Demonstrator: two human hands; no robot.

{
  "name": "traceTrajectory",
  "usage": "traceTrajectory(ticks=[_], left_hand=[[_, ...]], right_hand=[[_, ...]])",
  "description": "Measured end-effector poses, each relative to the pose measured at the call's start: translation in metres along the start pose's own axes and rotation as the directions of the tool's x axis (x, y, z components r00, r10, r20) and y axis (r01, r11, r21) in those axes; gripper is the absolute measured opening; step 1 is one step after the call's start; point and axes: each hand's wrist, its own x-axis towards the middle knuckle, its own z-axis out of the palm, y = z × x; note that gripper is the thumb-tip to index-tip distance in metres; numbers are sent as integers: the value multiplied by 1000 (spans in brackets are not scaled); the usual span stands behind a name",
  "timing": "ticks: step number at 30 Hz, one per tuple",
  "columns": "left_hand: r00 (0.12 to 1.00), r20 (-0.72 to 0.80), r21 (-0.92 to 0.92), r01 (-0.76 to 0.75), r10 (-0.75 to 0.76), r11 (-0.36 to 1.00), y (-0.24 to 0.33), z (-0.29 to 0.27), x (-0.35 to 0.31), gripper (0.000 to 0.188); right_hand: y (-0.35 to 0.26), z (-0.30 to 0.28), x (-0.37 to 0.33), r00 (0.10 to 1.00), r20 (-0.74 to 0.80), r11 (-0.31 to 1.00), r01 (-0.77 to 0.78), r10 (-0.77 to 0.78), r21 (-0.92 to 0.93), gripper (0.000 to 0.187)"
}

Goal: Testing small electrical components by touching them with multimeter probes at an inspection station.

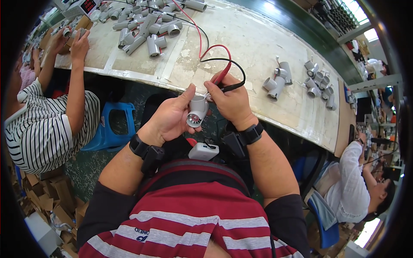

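Observation:
My left hand (171, 112) is closed round a grey tube-shaped housing (197, 104) with a short side branch. Its lower round end faces me and shows a ring of fins with a reddish middle. In my right hand (231, 102) are a red test probe (223, 74) and a black test probe (232, 87), pinched together. Their tips meet the housing's right side near its upper rim; exact contact is hidden by my fingers. A red lead (200, 36) and a black lead (207, 38) run from the probes up across the table.
A heap of grey housings (148, 30) lies at the table's far left, and two smaller groups (278, 79) at the right. A meter with red digits (81, 7) stands far left. Co-workers sit left (51, 124) and right (346, 189). A blue stool (112, 127) stands at left.

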Motion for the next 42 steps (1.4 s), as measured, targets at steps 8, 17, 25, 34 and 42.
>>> traceTrajectory(ticks=[8,17,25,34,42], left_hand=[[994,-84,35,73,-70,997,-7,1,-1,61],[998,-51,38,-17,19,999,-9,4,-19,63],[993,-122,78,16,-6,997,6,3,-10,64],[992,-127,70,6,3,998,3,5,-6,65],[988,-153,62,23,-13,998,0,9,-6,61]], right_hand=[[7,21,0,979,6,950,202,-206,-240,14],[-3,15,-13,978,-78,945,-166,195,280,14],[-7,12,-7,968,-95,918,-185,232,351,17],[-3,19,-10,981,-89,933,-132,171,334,16],[7,25,-15,986,-164,982,0,31,189,15]])
